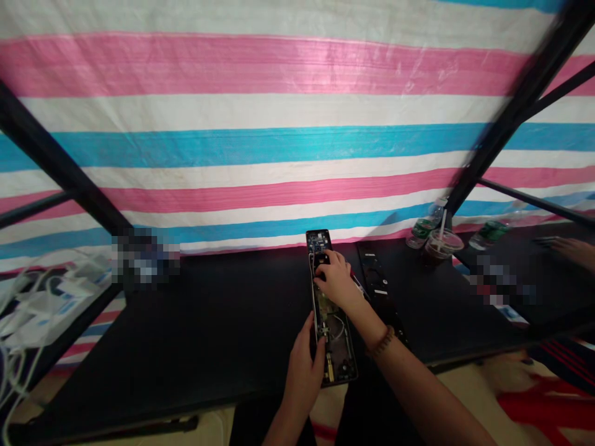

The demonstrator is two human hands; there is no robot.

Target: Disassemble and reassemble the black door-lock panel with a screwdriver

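Note:
A long, narrow electronic device [343, 353] lies uncovered on the black table, its far end toward the striped sheet. Its circuit board [318, 242], thin white wires and brass-coloured parts show inside. My left hand [307, 365] grips the near left edge, with the thumb over the rim. Above the device's upper half, my right hand [335, 279] has its fingers bent and pinched against the inside; anything between them is hidden. A long black panel [372, 266] lies to the right of the device. Something thin and reddish shows beside my right wrist, too small to name.
The black table [223, 322] backs onto a striped plastic sheet [297, 142]. A plastic bottle [422, 230] and a cup with a straw [443, 243] stand at the right. White cables [28, 322] hang at the far left. Another person's hand [574, 251] rests at the far right.

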